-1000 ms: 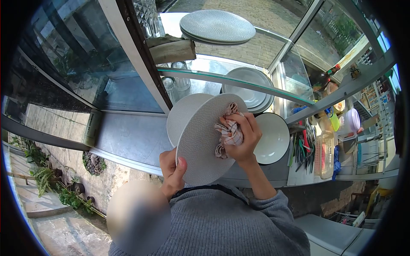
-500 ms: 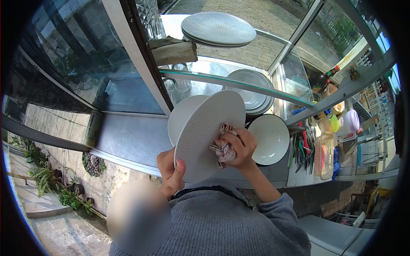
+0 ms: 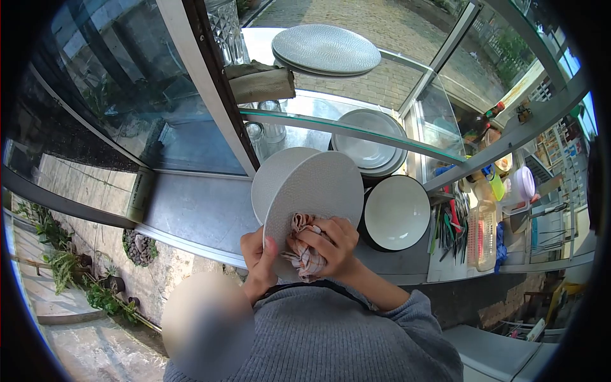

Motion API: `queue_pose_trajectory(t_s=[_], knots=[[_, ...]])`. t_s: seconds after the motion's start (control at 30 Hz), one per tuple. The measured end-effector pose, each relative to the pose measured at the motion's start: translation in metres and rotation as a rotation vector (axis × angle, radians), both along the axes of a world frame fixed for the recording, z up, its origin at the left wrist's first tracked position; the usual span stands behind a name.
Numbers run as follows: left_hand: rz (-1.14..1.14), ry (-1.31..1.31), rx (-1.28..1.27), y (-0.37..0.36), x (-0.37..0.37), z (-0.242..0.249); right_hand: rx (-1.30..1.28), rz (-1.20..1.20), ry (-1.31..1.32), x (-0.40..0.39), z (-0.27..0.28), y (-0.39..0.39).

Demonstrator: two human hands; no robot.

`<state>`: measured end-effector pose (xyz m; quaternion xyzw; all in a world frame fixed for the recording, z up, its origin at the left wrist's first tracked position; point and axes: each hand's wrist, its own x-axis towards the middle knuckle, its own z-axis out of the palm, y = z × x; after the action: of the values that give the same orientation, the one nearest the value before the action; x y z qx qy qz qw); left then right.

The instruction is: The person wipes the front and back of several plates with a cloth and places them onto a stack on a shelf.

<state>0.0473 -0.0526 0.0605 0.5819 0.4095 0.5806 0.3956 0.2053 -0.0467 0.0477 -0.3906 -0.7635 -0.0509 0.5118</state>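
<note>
My left hand (image 3: pixel 259 261) grips the lower left edge of a white textured plate (image 3: pixel 324 184), thumb on its face and the other fingers out of sight behind it. The plate is tilted up in front of my chest. Bunched in my right hand (image 3: pixel 337 245) is a checked cloth (image 3: pixel 307 251), pressed against the lower part of the plate's face. Behind the held plate, another white plate (image 3: pixel 266 184) shows partly. To its right stands a white bowl with a dark rim (image 3: pixel 398 213).
Stacked plates (image 3: pixel 366 143) sit behind a glass shelf edge (image 3: pixel 356 130). More textured plates (image 3: pixel 328 48) rest on the upper shelf beside a folded cloth (image 3: pixel 261 83) and glasses (image 3: pixel 272 121). Cutlery (image 3: pixel 449 223) and a plastic basket (image 3: pixel 485 235) lie to the right. A metal frame post (image 3: pixel 210 83) rises at left.
My right hand and the cloth have slid left and down across the plate's face. The plate has dropped slightly and turned a little more toward me. My left hand keeps its hold.
</note>
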Motion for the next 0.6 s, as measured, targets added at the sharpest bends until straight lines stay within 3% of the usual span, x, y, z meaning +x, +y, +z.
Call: queue_pose_trajectory(t_s=[0.13, 0.33, 0.47, 0.6], knots=[[0.098, -0.005, 0.057, 0.001, -0.008, -0.002, -0.105, -0.083, -0.033, 0.032, -0.015, 0.016], [-0.033, 0.082, 0.104, -0.007, -0.005, 0.007, -0.078, -0.246, 0.185, 0.046, 0.018, 0.051], [-0.149, 0.085, 0.056, -0.006, 0.004, 0.009, 0.009, -0.145, 0.214, 0.023, 0.036, 0.04], [-0.125, 0.057, 0.026, -0.003, 0.002, 0.006, 0.001, -0.077, 0.073, -0.004, 0.022, 0.001]])
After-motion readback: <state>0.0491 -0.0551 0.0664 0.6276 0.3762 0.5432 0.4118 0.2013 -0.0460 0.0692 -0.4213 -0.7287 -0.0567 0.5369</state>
